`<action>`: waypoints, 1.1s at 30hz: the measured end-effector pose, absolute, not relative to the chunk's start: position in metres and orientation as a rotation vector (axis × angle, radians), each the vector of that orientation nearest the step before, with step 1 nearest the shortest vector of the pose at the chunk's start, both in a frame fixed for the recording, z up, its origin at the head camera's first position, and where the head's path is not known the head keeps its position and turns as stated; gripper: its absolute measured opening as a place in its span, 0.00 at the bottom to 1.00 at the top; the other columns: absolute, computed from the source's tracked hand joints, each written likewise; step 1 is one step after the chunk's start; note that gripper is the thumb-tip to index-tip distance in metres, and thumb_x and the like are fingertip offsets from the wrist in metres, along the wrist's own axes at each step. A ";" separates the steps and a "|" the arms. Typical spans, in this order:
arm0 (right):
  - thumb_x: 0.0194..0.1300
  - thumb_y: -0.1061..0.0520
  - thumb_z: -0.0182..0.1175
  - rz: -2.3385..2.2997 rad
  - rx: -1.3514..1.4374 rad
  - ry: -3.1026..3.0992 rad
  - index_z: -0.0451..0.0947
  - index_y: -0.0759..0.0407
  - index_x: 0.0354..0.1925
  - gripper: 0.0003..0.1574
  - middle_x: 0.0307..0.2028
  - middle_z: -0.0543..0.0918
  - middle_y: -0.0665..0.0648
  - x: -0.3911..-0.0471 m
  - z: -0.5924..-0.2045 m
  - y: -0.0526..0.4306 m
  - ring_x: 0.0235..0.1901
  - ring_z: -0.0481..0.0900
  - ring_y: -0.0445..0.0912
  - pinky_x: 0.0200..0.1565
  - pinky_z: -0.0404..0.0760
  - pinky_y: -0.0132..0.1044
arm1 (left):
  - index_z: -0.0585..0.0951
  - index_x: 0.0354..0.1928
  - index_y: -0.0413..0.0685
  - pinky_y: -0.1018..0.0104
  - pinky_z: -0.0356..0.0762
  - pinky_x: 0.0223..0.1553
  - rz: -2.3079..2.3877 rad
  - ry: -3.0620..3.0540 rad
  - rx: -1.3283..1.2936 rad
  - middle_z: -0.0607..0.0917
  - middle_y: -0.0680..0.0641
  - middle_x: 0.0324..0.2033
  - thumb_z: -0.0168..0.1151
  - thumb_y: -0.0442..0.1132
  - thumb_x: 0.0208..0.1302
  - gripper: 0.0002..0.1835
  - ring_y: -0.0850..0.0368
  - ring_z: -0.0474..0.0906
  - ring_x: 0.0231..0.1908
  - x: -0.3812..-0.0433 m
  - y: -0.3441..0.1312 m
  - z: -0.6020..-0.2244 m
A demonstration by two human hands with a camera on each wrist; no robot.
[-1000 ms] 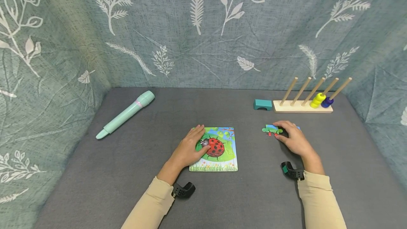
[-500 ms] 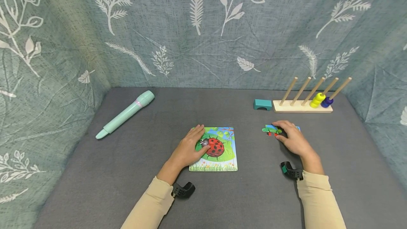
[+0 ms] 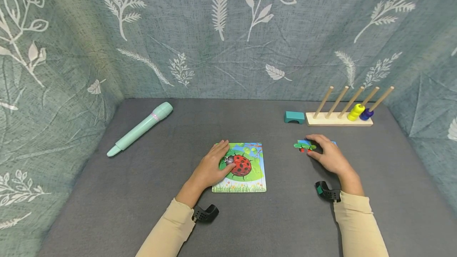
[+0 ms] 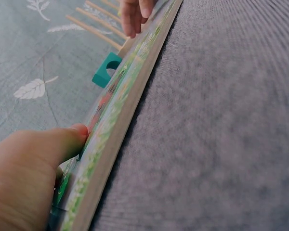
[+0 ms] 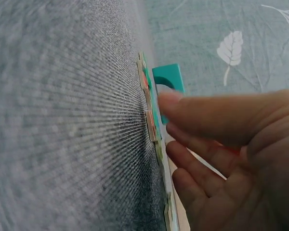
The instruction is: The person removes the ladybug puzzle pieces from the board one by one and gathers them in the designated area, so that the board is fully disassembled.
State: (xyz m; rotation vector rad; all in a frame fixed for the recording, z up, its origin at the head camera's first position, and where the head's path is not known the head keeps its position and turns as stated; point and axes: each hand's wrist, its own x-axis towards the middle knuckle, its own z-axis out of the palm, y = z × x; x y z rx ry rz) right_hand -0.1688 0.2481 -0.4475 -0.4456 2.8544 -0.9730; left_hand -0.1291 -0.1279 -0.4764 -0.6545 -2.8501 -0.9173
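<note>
My left hand (image 3: pixel 214 165) rests on the left part of a square ladybug jigsaw puzzle (image 3: pixel 253 183); its thumb lies on the ladybug picture. In the left wrist view, the thumb (image 4: pixel 70 142) touches the puzzle's top face near its pale edge (image 4: pixel 120 130). To the right, my right hand (image 3: pixel 330 158) stays over loose puzzle pieces (image 3: pixel 301 144) on the table, thumb and index finger apart at their edge. The right wrist view has the loosely bent fingers beside the thin pieces (image 5: pixel 151 126), nothing visibly pinched. Part of the pieces is hidden under this hand.
Behind the right hand stand a teal arch block (image 3: pixel 294 117) and a wooden peg rack (image 3: pixel 326 121) with yellow and dark blue beads. A mint-green microphone-shaped toy (image 3: pixel 141 130) lies at the back left. A patterned curtain (image 3: pixel 228 62) hangs behind the grey table (image 3: pixel 160 177).
Both hands keep their places on the puzzle and at the loose pieces. The whole head view has shifted very slightly.
</note>
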 end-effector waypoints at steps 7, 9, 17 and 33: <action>0.63 0.58 0.62 -1.069 -0.480 2.830 0.66 0.69 0.63 0.33 0.60 0.70 0.70 -0.168 -0.445 0.242 0.60 0.67 0.64 0.61 0.65 0.61 | 0.67 0.67 0.36 0.55 0.53 0.73 -0.911 -2.862 -0.649 0.66 0.41 0.68 0.61 0.49 0.63 0.35 0.48 0.57 0.70 -0.129 -0.128 -0.477; 0.63 0.57 0.62 -1.099 -0.489 2.819 0.66 0.69 0.63 0.34 0.60 0.70 0.70 -0.167 -0.444 0.238 0.60 0.67 0.64 0.60 0.66 0.60 | 0.67 0.66 0.36 0.55 0.53 0.73 -0.911 -2.857 -0.650 0.66 0.40 0.68 0.62 0.49 0.63 0.35 0.48 0.57 0.70 -0.129 -0.128 -0.477; 0.62 0.58 0.63 -1.180 -0.520 2.762 0.65 0.69 0.64 0.36 0.61 0.70 0.70 -0.167 -0.444 0.225 0.61 0.67 0.64 0.61 0.68 0.59 | 0.67 0.66 0.36 0.55 0.55 0.72 -0.911 -2.833 -0.655 0.66 0.40 0.68 0.62 0.49 0.63 0.35 0.47 0.58 0.70 -0.129 -0.128 -0.478; 0.61 0.59 0.65 -1.241 -0.720 2.631 0.65 0.67 0.65 0.37 0.61 0.71 0.66 -0.157 -0.445 0.175 0.61 0.69 0.61 0.62 0.70 0.56 | 0.67 0.67 0.38 0.54 0.54 0.73 -0.947 -2.809 -0.662 0.65 0.42 0.68 0.63 0.49 0.62 0.35 0.48 0.57 0.70 -0.125 -0.128 -0.477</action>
